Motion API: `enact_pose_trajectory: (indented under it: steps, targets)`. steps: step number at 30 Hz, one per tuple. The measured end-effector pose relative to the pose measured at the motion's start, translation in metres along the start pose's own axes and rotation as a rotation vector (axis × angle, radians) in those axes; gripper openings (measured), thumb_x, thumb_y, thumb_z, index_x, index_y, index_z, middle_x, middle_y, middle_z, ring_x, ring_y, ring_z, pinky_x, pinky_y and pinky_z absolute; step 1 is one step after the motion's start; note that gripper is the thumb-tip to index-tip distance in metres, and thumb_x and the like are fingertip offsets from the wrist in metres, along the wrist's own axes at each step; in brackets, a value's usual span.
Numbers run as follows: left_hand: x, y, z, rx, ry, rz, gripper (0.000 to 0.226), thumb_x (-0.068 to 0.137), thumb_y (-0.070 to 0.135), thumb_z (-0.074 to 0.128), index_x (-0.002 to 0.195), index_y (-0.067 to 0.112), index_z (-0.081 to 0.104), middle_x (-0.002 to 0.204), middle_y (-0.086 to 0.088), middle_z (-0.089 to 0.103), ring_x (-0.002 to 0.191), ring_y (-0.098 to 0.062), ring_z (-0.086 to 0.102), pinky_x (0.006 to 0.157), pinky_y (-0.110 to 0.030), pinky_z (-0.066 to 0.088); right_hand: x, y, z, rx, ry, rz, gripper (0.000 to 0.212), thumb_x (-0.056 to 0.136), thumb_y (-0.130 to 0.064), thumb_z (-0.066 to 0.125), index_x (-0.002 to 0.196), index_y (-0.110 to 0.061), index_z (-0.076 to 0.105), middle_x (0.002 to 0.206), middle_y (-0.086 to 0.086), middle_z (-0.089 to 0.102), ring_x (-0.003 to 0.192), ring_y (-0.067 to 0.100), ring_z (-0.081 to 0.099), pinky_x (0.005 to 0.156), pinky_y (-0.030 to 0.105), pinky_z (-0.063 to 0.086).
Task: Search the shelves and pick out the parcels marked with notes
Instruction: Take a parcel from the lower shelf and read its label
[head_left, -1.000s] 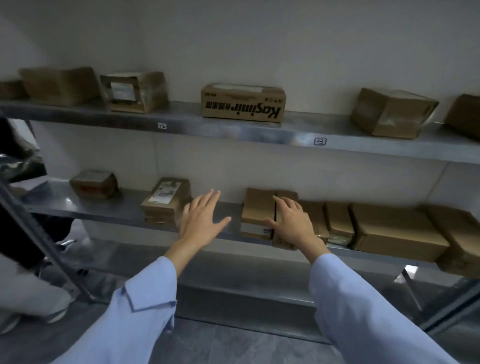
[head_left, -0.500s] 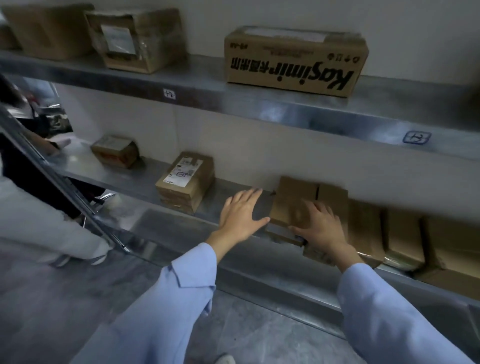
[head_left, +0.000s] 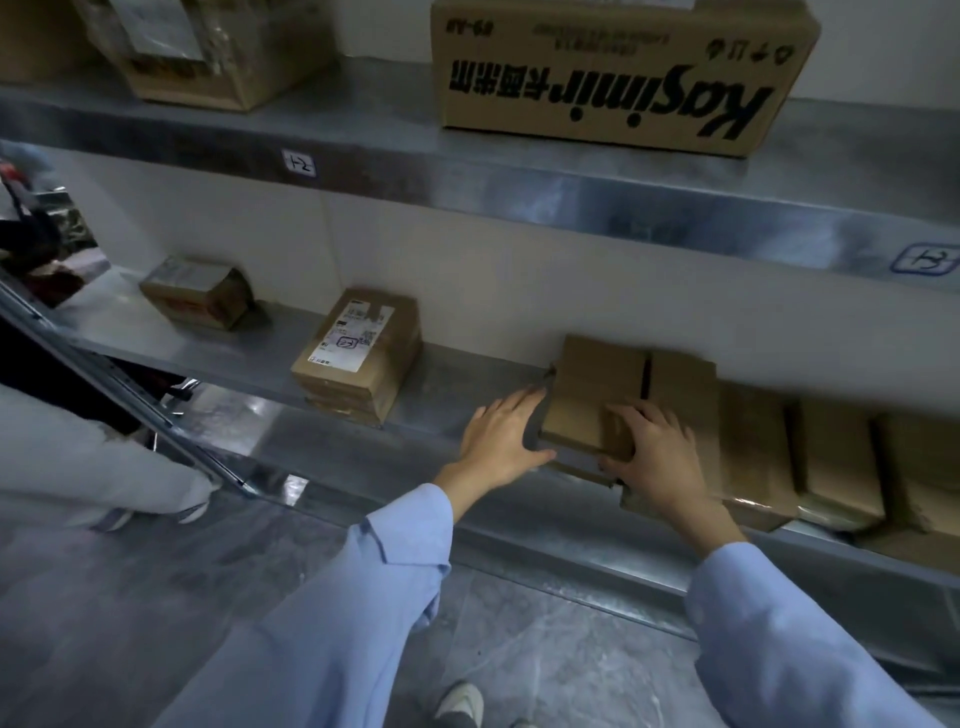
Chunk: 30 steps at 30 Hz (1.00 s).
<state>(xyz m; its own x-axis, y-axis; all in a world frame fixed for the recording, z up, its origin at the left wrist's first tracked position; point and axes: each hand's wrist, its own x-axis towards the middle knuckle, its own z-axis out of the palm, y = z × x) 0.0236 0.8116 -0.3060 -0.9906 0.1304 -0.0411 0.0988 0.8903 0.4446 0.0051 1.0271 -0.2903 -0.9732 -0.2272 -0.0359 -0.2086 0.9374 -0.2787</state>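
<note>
Parcel (head_left: 597, 395) is now under our right hand (head_left: 652, 452), fingers curled over its near edge, left hand (head_left: 501, 439) moves in open beside it; no note visible yet.

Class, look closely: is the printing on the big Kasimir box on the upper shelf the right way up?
No, the lettering on the Kasimir box reads upside down.

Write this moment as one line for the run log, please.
right hand: on plain brown cardboard parcel | left hand: open beside it | lower metal shelf

Bystander's legs (head_left: 93, 467) at left; grey floor (head_left: 545, 675).
</note>
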Motion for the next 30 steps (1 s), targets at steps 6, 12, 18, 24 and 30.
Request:
enact_pose_trajectory:
  steps: [6,12,18,24,30]
  targets:
    - [0.004,-0.009,0.008,-0.043,0.035,0.002,0.086,0.082,0.053,0.069,0.152,0.027,0.027,0.156,0.004,0.033,0.140,-0.020,0.035,0.109,-0.034,0.030,-0.001,-0.002,0.006,0.027,0.035,-0.064,0.070,0.074,-0.033,0.081,0.138,-0.025,0.053,0.147,0.003,0.048,0.140,0.031,0.034,0.114,0.046,0.024]
    - [0.005,-0.016,0.004,-0.124,0.084,-0.015,0.087,0.080,0.048,0.072,0.152,0.030,0.026,0.152,0.004,0.040,0.137,-0.020,0.039,0.105,-0.036,0.031,0.003,-0.002,0.006,0.021,-0.004,-0.063,0.078,0.079,-0.041,0.077,0.146,-0.028,0.040,0.158,0.002,0.031,0.149,0.025,0.018,0.121,0.045,0.010]
    - [0.014,-0.018,0.010,-0.325,0.071,0.002,0.086,0.076,0.037,0.079,0.149,0.030,0.035,0.145,0.001,0.048,0.131,-0.022,0.047,0.104,-0.034,0.042,0.004,-0.009,0.008,0.012,-0.029,0.011,0.084,0.081,-0.048,0.072,0.151,-0.026,0.029,0.156,0.008,0.034,0.151,0.030,0.005,0.120,0.045,-0.006]
    - [0.015,-0.019,0.014,-0.495,0.090,0.024,0.083,0.071,0.023,0.084,0.145,0.021,0.044,0.135,0.000,0.057,0.120,-0.019,0.057,0.101,-0.028,0.045,0.004,-0.011,0.009,0.144,-0.009,0.008,0.082,0.080,-0.042,0.076,0.149,-0.025,0.035,0.154,0.007,0.038,0.151,0.028,0.009,0.120,0.047,-0.002]
    - [0.017,-0.017,-0.008,-0.646,0.084,0.029,0.076,0.076,0.024,0.082,0.142,0.025,0.045,0.127,0.008,0.056,0.116,-0.011,0.057,0.100,-0.033,0.050,0.000,-0.014,-0.001,0.380,0.061,0.010,0.079,0.078,-0.033,0.081,0.146,-0.026,0.040,0.155,0.008,0.035,0.144,0.027,0.028,0.116,0.036,0.028]
